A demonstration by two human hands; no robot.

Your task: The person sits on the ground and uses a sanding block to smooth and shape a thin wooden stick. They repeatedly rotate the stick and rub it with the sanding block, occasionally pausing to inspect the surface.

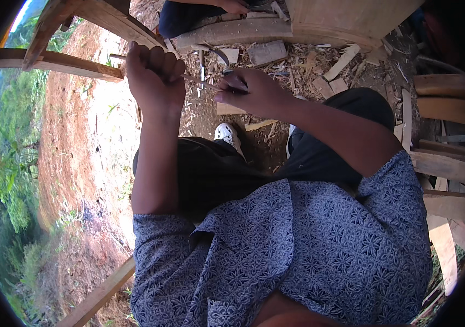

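Note:
My left hand point(156, 76) is raised, its fingers wrapped round a thin wooden stick point(201, 82). One end of the stick sticks out to the left past my thumb, and the other runs right toward my right hand point(262, 92). In the closed fingers of my right hand is a dark brown, smooth object point(236, 83); its exact kind is hard to make out. The stick's right end meets the fingers beside this object. Beyond my hands, a curved blade point(222, 55) with a short handle lies on the ground among wood shavings.
Wood chips and offcuts point(268, 53) litter the ground. A thick plank point(232, 34) lies across the far side, where another person's hand point(234, 6) shows. Timber beams point(58, 61) stand at left, stacked boards point(444, 103) at right. My white shoe point(228, 136) is below my hands.

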